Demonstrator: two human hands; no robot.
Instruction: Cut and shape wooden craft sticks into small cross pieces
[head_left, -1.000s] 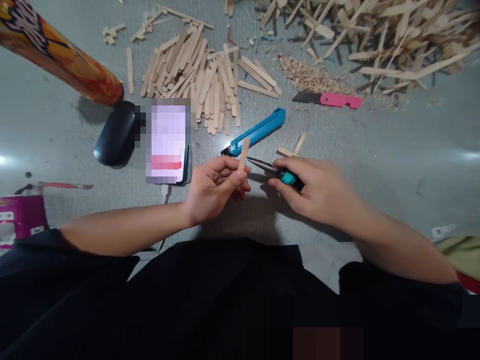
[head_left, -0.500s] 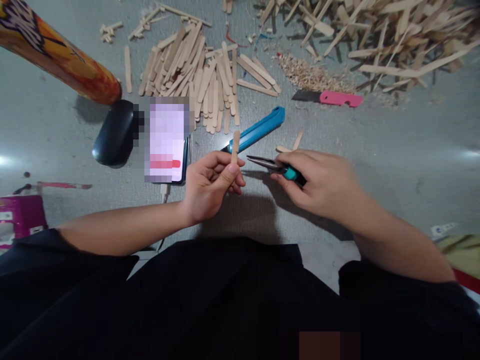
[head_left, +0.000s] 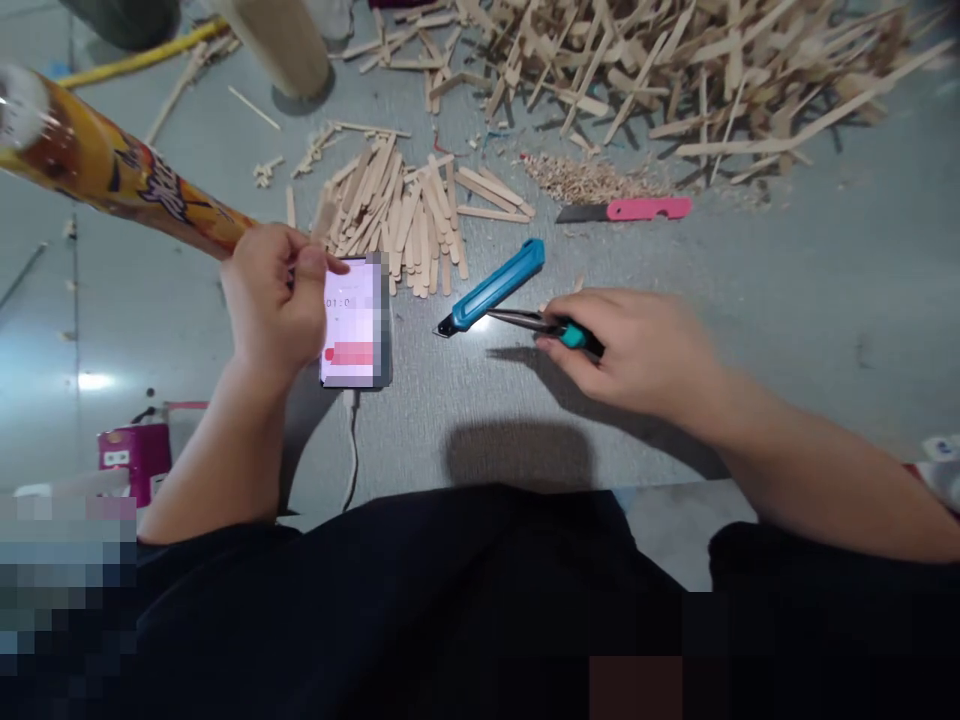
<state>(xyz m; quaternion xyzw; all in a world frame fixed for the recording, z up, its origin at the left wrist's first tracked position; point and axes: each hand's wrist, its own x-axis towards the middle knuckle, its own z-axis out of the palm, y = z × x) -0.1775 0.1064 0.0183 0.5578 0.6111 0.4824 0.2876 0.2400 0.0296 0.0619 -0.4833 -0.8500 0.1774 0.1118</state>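
Note:
My left hand is closed in front of the phone, its fingers overlapping the screen's left edge. A blurred popsicle stick rises from its pinched fingers. Needle-nose pliers with teal-and-black grips are held in my right hand, above the table. Their jaws point left, with nothing visible between them, and the tip appears beside the blue utility knife. A bit of stick shows just behind my right hand.
Popsicle sticks are heaped behind the phone. A larger tangle of sticks spreads across the back right. Wood crumbs lie by a pink-handled blade. A tall orange can stands left, behind my left hand.
My left hand has moved left and away from the pliers to the phone, carrying the stick. My right hand still grips the pliers in nearly the same place. The view has shifted.

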